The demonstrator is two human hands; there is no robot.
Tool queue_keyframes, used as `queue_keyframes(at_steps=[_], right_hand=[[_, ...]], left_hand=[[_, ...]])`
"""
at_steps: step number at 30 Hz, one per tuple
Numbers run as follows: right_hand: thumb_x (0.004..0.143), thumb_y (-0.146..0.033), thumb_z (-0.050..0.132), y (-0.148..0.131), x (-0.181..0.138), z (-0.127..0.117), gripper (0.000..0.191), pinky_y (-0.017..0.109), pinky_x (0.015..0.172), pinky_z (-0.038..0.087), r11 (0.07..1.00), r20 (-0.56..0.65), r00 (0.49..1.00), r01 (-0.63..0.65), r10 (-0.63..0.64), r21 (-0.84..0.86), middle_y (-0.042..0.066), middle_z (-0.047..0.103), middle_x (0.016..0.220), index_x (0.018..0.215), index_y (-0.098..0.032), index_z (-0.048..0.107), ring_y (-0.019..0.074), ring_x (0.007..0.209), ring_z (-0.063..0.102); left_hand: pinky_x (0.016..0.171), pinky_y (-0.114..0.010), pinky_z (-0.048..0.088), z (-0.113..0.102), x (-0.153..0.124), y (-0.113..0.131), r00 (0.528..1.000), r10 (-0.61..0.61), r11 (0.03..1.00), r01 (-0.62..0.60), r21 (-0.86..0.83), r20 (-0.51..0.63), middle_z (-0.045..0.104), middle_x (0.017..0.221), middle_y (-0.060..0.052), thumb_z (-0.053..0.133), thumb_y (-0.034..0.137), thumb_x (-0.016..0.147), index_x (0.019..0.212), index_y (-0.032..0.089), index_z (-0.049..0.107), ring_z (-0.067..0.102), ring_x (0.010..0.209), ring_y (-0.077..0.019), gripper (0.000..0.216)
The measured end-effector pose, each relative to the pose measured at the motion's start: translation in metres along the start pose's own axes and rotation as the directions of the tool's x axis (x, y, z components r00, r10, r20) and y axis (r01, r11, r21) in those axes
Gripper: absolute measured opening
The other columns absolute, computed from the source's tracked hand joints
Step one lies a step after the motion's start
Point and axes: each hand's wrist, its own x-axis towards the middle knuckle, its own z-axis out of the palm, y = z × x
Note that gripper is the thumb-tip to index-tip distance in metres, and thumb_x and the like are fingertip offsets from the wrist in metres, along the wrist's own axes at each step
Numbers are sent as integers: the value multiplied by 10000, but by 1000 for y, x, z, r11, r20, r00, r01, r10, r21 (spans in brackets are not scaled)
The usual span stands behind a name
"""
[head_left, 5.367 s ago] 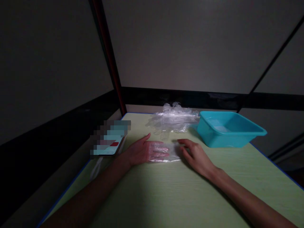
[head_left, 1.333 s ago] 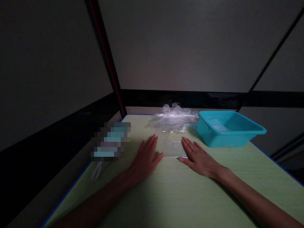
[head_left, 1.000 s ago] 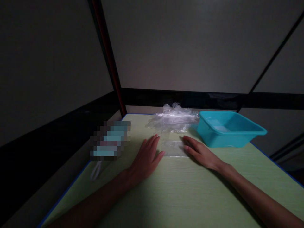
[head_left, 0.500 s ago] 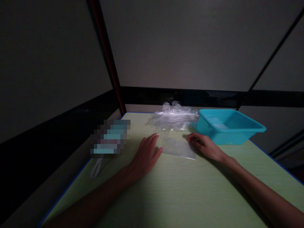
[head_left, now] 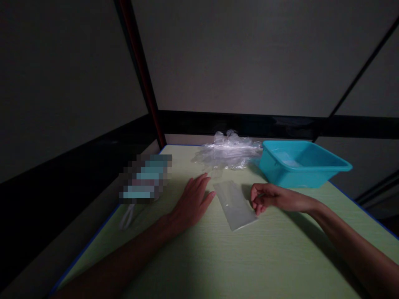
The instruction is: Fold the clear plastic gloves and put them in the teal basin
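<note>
A flat clear plastic bag [head_left: 237, 207] lies slantwise on the table between my hands. My right hand [head_left: 277, 198] is closed, its fingers curled down at the bag's right edge, where the fingertips meet the near right corner. Palm down on the table, my left hand [head_left: 193, 201] has its fingers stretched out and apart, with the thumb pointing toward the bag's left edge. Nothing shows in the left hand. Behind the bag sits a crumpled pile of clear plastic bags [head_left: 230, 151].
A turquoise plastic basin [head_left: 299, 176] stands at the right rear, with something pale inside. Along the left edge lies a pixelated object [head_left: 145, 178] with a white strap loop [head_left: 127, 216]. The pale green table [head_left: 218, 265] has blue edging, and wall panels [head_left: 237, 58] rise behind it.
The bag has turned so that it lies more lengthwise, and its near end has come closer to me. My right hand has moved toward me with that corner. My left hand has stayed in place.
</note>
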Motion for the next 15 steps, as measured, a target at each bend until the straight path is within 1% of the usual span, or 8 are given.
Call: queue_keyframes(at_steps=[2,4,6,8,10,12,13,15], right_hand=[[812,-307,489,-1,-1,2,167,303,681,467,999,74,997,-27,25,33,32,558,825,846,-144,475,146,740,605],[813,-293,488,0,-1,2,150,296,669,465,999,95,995,-16,13,30,29,562,806,833,-145,470,143,733,603],[807,-266,496,1,0,0,126,273,641,455,999,47,998,35,-34,-10,14,553,760,809,-145,464,130,706,590],[795,-234,507,3,2,-1,101,244,603,435,994,-11,996,83,-84,-73,-6,529,714,777,-145,462,109,659,558],[783,-209,513,5,3,-1,89,220,567,407,985,-28,994,97,-102,-146,-24,497,675,741,-146,466,90,612,512],[768,-201,526,5,3,-1,95,204,532,377,971,-3,996,84,-87,-222,-37,469,642,710,-146,475,82,579,466],[759,-202,536,4,3,0,99,198,519,362,963,16,997,76,-74,-259,-41,459,629,699,-144,483,79,567,447],[741,-208,557,3,2,1,106,191,501,341,945,53,997,65,-51,-319,-47,449,607,683,-141,500,76,549,422]], left_hand=[[1041,-399,195,-1,0,3,1000,13,1000,-13,-3,21,387,1296,-116,350,308,866,1160,136,399,299,1234,-195,344],[1050,-402,169,-2,-1,6,999,28,1000,-28,1,40,382,1301,-117,365,302,859,1147,132,421,295,1237,-196,339],[1058,-406,138,-5,-2,12,997,56,998,-57,-1,60,377,1308,-114,393,300,844,1154,132,428,291,1241,-198,354],[1062,-405,115,-9,-3,19,982,146,989,-144,-29,121,351,1335,-99,418,309,831,1190,146,416,272,1253,-195,394],[1062,-399,110,-15,-5,27,921,315,949,-300,-100,229,297,1374,-70,425,334,831,1245,176,376,237,1272,-190,446],[1059,-389,120,-20,-8,35,815,482,876,-444,-188,321,250,1395,-46,424,368,837,1295,203,318,206,1284,-185,499],[1058,-383,125,-22,-9,38,773,534,846,-485,-223,343,241,1397,-40,424,384,838,1312,211,293,196,1287,-185,521],[1058,-374,125,-24,-11,44,730,578,816,-516,-260,365,233,1395,-44,417,415,839,1334,208,249,185,1289,-187,562]])
